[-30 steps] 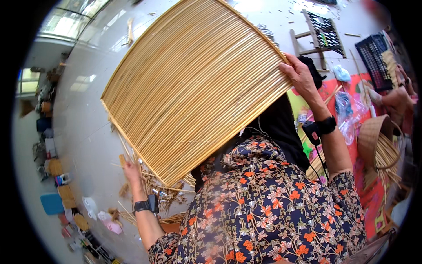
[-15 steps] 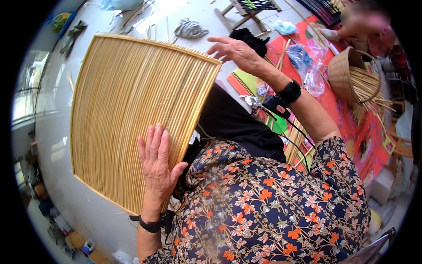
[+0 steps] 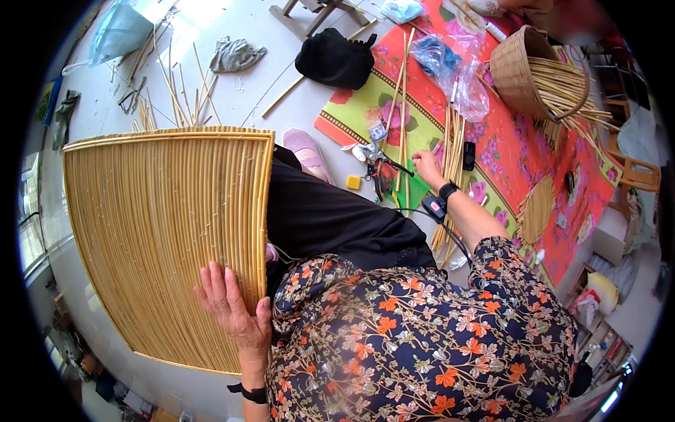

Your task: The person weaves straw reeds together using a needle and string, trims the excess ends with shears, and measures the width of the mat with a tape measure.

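Observation:
A large panel of thin straw-coloured canes, set side by side in a cane frame, leans on my left by my leg. My left hand lies flat on its face near the right edge, fingers stretched and thumb apart at the rim. Out on the right, my right hand is down over the patterned cloth with its fingers curled; what they hold, if anything, is hidden. Beside it lie pruning shears, a green sheet and a bundle of loose canes.
A wicker basket full of canes tips over on the red floral cloth. Nearby are a clear plastic bag, a black cloth bag, a yellow cube and a grey rag. A wooden stool stands ahead.
My right hand has left the panel's far corner and dropped to the right beside the shears and canes. The panel has turned more upright in view; my left hand stays on it.

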`<state>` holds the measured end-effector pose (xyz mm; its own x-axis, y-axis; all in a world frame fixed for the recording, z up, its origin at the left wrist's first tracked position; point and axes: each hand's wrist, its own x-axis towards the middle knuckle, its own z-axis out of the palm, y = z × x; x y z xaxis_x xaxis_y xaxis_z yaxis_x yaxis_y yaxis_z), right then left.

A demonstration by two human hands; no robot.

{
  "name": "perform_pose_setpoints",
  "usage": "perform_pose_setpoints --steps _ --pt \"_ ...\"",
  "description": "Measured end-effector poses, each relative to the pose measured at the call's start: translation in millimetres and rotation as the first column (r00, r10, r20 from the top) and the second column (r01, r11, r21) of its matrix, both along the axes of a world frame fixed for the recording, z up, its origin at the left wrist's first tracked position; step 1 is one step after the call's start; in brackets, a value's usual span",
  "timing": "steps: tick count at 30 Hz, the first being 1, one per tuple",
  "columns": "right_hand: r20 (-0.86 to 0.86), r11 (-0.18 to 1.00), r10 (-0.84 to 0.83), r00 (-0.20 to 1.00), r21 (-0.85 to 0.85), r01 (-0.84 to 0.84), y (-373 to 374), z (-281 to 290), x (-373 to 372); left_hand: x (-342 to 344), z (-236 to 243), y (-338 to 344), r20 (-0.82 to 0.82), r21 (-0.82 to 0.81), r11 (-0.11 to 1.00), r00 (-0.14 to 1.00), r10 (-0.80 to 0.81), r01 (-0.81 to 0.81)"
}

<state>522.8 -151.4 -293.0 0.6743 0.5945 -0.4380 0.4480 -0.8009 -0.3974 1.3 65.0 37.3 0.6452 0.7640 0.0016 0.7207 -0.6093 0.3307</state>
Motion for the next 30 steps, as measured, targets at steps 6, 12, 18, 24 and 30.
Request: perform_pose_setpoints --steps 6,12,18,24,30 --pt "-0.005 0.877 0.425 0.905 0.250 -0.410 32 40 -96 1 8 2 -0.021 0.015 1.000 1.000 0.019 -0.018" --pt "0.235 0.320 0.916 0.326 0.061 -0.945 89 18 -125 -2 12 8 0.128 -0.041 0.999 0.992 0.017 -0.012" --pt "0.310 0.276 0.924 0.222 -0.142 -0.951 112 5 -97 0 5 4 0.231 -0.002 1.000 0.973 0.018 -0.018" --pt "0.233 0.345 0.928 0.292 -0.231 -0.910 120 1 -72 4 1 15 0.280 0.013 1.000 0.960 -0.014 0.011" --pt "0.086 0.793 0.599 0.796 0.072 -0.605 115 36 -38 9 -5 17 0.320 -0.025 0.999 0.947 -0.022 0.031"
